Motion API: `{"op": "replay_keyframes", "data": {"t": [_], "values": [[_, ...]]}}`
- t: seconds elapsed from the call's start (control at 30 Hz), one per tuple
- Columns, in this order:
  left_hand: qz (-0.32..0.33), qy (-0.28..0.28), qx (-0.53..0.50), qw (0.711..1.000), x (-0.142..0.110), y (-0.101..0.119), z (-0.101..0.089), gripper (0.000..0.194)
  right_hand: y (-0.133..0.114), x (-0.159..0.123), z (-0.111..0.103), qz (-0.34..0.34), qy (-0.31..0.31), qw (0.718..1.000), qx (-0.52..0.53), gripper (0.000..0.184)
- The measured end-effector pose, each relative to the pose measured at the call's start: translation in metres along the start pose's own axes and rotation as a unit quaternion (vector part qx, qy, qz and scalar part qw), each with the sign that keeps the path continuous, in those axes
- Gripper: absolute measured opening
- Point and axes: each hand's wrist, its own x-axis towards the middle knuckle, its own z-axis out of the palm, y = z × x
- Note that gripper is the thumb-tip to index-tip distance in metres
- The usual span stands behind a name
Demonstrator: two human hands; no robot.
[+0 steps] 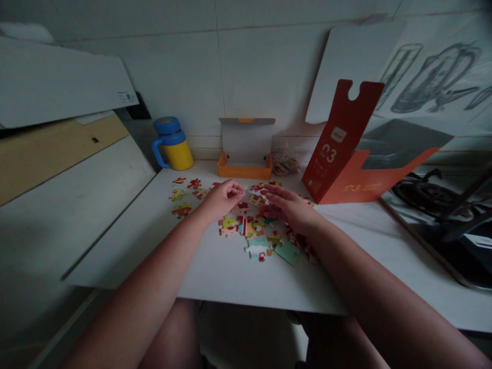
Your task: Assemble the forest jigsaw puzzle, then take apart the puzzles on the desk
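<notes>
Colourful jigsaw puzzle pieces (257,248) lie scattered over the middle of the white table. My left hand (224,198) is over the far part of the spread, thumb and fingers pinched together; whatever may be between the fingertips is too small to make out. My right hand (286,206) is stretched out above the right side of the pieces, fingers apart, and it covers some of them. A smaller group of puzzle pieces (181,208) lies at the left, beyond my left forearm. One light green piece (287,252) rests near the front of the spread.
Against the wall stands an open orange box (244,170), with a clear bag (286,164) beside it. A blue and yellow mug (178,154) is at the back left. A tall red-orange box (338,179) and a black stove (442,225) are on the right. White boards (57,82) lean at left.
</notes>
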Motion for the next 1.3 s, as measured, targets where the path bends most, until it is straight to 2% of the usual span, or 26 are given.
{"op": "replay_keyframes", "data": {"t": [0.1,0.17,0.2,0.23,0.3,0.37,0.4,0.47,0.57,0.67,0.73,0.8,0.97,1.07,1.13,1.2,1.3], "values": [[0.021,-0.004,0.040,0.999,-0.001,0.000,-0.002,0.013,-0.004,0.004,-0.010,0.003,0.056,0.998,-0.004,0.047],[0.043,-0.003,0.089,0.995,-0.002,0.002,-0.004,0.014,-0.011,0.004,-0.025,-0.026,0.132,0.986,-0.100,0.044],[0.055,-0.003,0.121,0.991,-0.003,0.003,-0.004,0.014,-0.015,0.003,-0.034,-0.050,0.181,0.966,-0.176,0.043],[0.066,-0.004,0.154,0.986,-0.004,0.004,-0.005,0.014,-0.020,0.001,-0.043,-0.082,0.228,0.933,-0.267,0.041],[0.083,-0.010,0.200,0.976,-0.005,0.004,-0.007,0.014,-0.028,-0.004,-0.060,-0.104,0.295,0.840,-0.443,0.035],[0.091,-0.016,0.215,0.972,-0.005,0.003,-0.008,0.014,-0.033,-0.009,-0.071,-0.084,0.302,0.774,-0.550,0.032],[0.094,-0.018,0.216,0.972,-0.005,0.001,-0.008,0.014,-0.034,-0.011,-0.073,-0.072,0.288,0.757,-0.582,0.032],[0.097,-0.023,0.218,0.971,-0.004,-0.001,-0.009,0.015,-0.034,-0.014,-0.074,-0.058,0.235,0.748,-0.618,0.031],[0.103,-0.037,0.234,0.966,-0.004,-0.002,-0.008,0.012,-0.031,-0.014,-0.069,-0.041,0.119,0.756,-0.642,0.029],[0.108,-0.051,0.253,0.960,-0.004,0.001,-0.008,0.010,-0.027,-0.013,-0.063,-0.034,0.028,0.742,-0.669,0.040],[0.113,-0.059,0.259,0.957,-0.005,0.002,-0.008,0.012,-0.026,-0.013,-0.059,-0.035,0.015,0.728,-0.685,0.049],[0.118,-0.065,0.259,0.956,-0.005,0.002,-0.008,0.012,-0.026,-0.014,-0.056,-0.034,0.013,0.723,-0.690,0.046],[0.124,-0.072,0.266,0.953,-0.005,0.000,-0.008,0.011,-0.037,-0.021,-0.050,-0.014,0.019,0.740,-0.673,0.036],[0.134,-0.073,0.278,0.949,-0.004,0.001,-0.009,0.012,-0.047,-0.028,-0.060,-0.007,0.002,0.756,-0.654,0.022],[0.136,-0.075,0.281,0.947,-0.004,0.002,-0.010,0.013,-0.050,-0.033,-0.075,0.025,-0.014,0.756,-0.654,0.015],[0.134,-0.079,0.278,0.948,-0.004,0.001,-0.010,0.013,-0.049,-0.035,-0.093,0.071,-0.018,0.727,-0.682,0.012],[0.131,-0.082,0.277,0.948,-0.004,0.000,-0.010,0.014,-0.041,-0.032,-0.116,0.117,0.018,0.679,-0.724,0.011]]}}
